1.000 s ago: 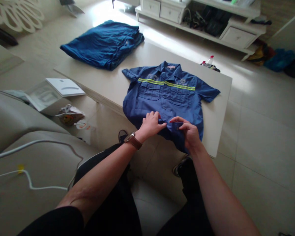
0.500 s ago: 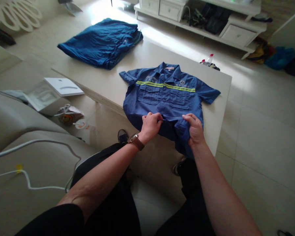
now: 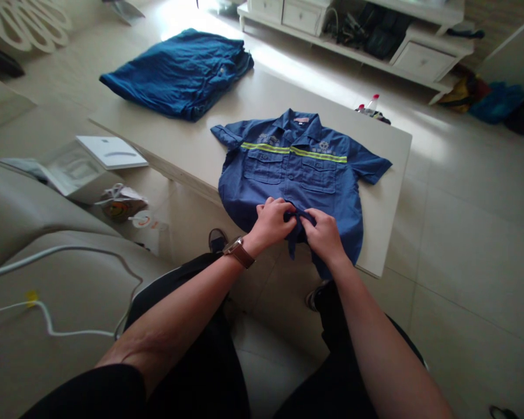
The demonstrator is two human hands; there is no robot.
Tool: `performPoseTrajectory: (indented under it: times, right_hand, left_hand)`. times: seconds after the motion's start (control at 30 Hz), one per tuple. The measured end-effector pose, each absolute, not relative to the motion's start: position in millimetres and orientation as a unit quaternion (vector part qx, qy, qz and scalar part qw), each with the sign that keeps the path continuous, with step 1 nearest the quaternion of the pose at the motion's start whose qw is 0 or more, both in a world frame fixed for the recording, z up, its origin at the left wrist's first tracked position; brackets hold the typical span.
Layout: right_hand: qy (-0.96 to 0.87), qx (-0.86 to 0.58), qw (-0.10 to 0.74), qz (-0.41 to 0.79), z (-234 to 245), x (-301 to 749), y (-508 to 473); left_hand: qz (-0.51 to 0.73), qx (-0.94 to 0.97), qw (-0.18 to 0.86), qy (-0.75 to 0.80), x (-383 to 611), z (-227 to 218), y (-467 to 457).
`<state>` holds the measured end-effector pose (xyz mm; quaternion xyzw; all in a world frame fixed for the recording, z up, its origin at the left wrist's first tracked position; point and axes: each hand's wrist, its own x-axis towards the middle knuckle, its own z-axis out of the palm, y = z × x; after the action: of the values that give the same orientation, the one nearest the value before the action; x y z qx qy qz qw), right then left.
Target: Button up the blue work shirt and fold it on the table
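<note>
Item: blue work shirt, short-sleeved, yellow reflective band across chest. Lies flat, front up, on pale table, centre of frame; collar toward upper frame, hem toward lower frame, overhanging table's near edge. Long axis runs collar-to-hem, straight away from wearer.

Left hand & right hand: both pinched on cloth at the hem centre, side by side, nearly touching; equally near.

Also: folded blue garments, upper left, well apart.

The shirt bears chest emblems and a collar label, none legible.
</note>
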<state>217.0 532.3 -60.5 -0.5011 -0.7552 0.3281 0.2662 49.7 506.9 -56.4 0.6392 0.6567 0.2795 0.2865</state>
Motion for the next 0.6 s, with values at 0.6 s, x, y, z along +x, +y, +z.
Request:
performPoseTrajectory:
  times: [0.6]
  right_hand:
    - [-0.739, -0.497, 0.302, 0.340, -51.6, 213.1, 534.6]
  left_hand:
    - [0.307, 0.631, 0.266, 0.661, 44.4, -61.0, 509.7]
